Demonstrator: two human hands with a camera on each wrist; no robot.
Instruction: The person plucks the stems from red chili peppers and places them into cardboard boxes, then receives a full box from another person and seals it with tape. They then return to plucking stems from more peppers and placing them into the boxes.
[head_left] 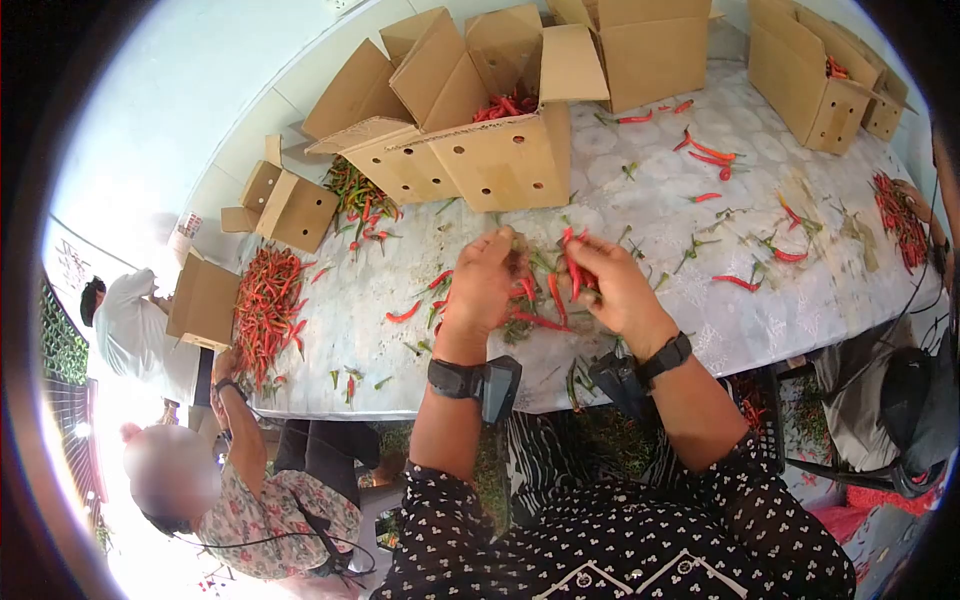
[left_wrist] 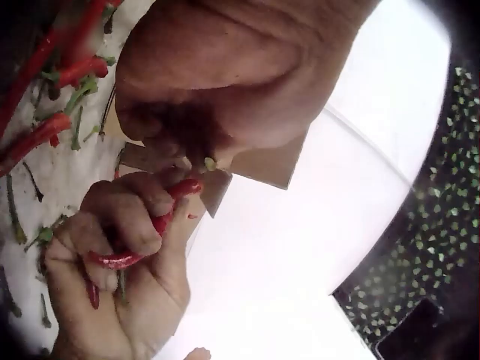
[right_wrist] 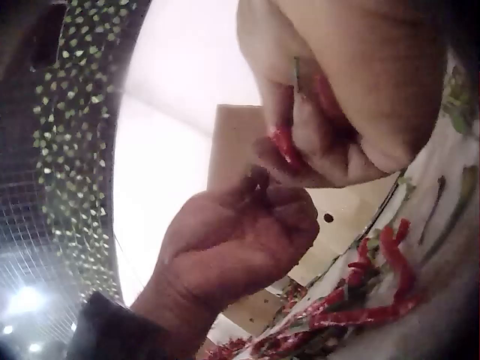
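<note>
Over the table my right hand (head_left: 622, 288) grips red chili peppers (head_left: 573, 262), which stick out between its curled fingers. In the left wrist view, one glossy red chili (left_wrist: 120, 260) runs across the fingers of that hand. My left hand (head_left: 478, 290) is close beside it, fingers curled in and fingertips together. At those fingertips shows a small pale green stem end (left_wrist: 210, 163), near the chili's top. Its palm side faces the right wrist camera. Below and between the hands lie loose red chilies (head_left: 540, 320) and green stems, partly hidden by the hands.
Cardboard boxes (head_left: 510, 160) stand along the back, some with red chilies inside. A large red chili heap (head_left: 268, 305) lies at the left, another pile (head_left: 900, 222) at the far right. Scattered chilies and stems cover the patterned tablecloth (head_left: 660, 170). Another person (head_left: 270, 520) sits at the left.
</note>
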